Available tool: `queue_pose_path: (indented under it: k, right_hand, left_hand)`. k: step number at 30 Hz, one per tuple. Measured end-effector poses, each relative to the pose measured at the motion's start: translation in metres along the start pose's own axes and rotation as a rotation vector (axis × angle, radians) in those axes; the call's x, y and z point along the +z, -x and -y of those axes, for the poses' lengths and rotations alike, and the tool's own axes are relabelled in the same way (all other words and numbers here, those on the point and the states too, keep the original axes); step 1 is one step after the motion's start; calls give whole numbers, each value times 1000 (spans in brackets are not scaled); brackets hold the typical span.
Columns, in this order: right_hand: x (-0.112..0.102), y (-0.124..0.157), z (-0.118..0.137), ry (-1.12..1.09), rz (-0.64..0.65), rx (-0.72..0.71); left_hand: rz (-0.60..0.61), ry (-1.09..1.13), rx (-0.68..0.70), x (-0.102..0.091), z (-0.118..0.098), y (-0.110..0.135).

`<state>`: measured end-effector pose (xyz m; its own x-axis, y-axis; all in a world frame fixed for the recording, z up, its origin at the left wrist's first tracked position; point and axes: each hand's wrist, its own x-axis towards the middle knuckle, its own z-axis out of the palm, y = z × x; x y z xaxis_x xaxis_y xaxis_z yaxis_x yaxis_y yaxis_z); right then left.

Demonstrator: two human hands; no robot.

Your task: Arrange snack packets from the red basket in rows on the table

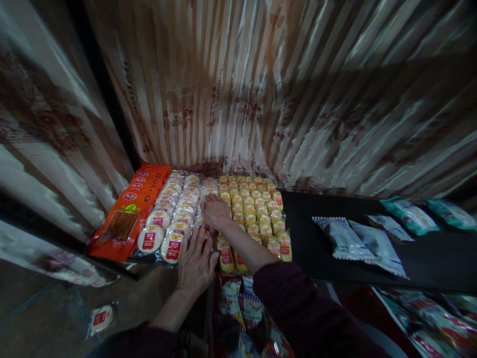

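Observation:
My left hand (196, 261) lies flat with fingers spread on the near end of a row of round white snack packs with red labels (169, 214), at the front edge of a dark table (316, 248). My right hand (214, 209) reaches further back and rests palm down, fingers together, on the packs between the white rows and the rows of small yellow packs (257, 206). What lies under its fingers is hidden. Orange flat packets (128, 214) lie in a line left of the white packs.
Striped curtains hang behind and to the left. Silver-white bags (357, 241) and green bags (410, 214) lie on the table's right side. More snack bags (238, 308) sit in a container below the table edge. One white pack (100, 318) lies on the floor.

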<state>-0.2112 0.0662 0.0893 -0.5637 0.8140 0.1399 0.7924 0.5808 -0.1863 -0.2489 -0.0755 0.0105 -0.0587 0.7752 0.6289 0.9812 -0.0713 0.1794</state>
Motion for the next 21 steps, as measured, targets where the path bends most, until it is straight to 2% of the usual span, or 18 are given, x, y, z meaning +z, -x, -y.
queue_pose_path:
  k: [4,7,12,14,17,21]
  right_hand:
    - [2,5,-6,-73,-64,-47]
    - [0,18,-17,-200,-240,-74]
    - [-15,75,-44,-412,-622,-21]
    - [-17,107,-53,-432,-698,27]
    - [-7,153,-61,-432,-723,63]
    - [20,197,-61,-411,-612,22]
  left_hand:
    - [12,12,1,-1,3,-1]
    - [23,15,6,-3,1,1]
    - [7,12,51,-5,-20,14]
    - [2,25,58,-5,-34,23]
    - [30,65,58,-4,-53,36]
    - [36,109,66,2,-68,47]
